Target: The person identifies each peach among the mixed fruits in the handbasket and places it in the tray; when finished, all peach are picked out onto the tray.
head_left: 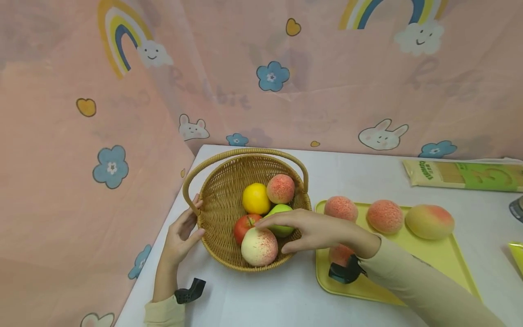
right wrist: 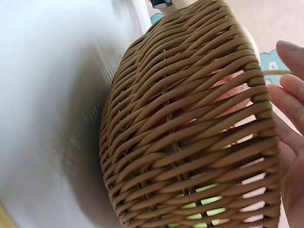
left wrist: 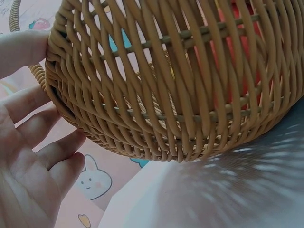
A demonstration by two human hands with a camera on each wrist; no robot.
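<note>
A wicker basket (head_left: 218, 213) with a tall arched handle stands on the white table. Inside lie a cream and pink peach (head_left: 259, 250), a red apple (head_left: 244, 225), a green fruit (head_left: 283, 231), a yellow fruit (head_left: 256, 199) and a pink peach (head_left: 280, 189). My left hand (head_left: 178, 240) rests its thumb and fingertips on the basket's left rim, by the handle's foot. Over the right side hovers my right hand (head_left: 312, 230), palm down with fingers stretched above the fruit, the fingertips near the cream peach. Whether they touch it I cannot tell.
Right of the basket, a yellow tray (head_left: 435, 261) bears several peaches and a yellow and red mango (head_left: 430, 221); my right forearm crosses it. A noodle packet (head_left: 466, 175) lies at the back right. A patterned pink cloth (head_left: 245, 104) hangs behind the table and along its left.
</note>
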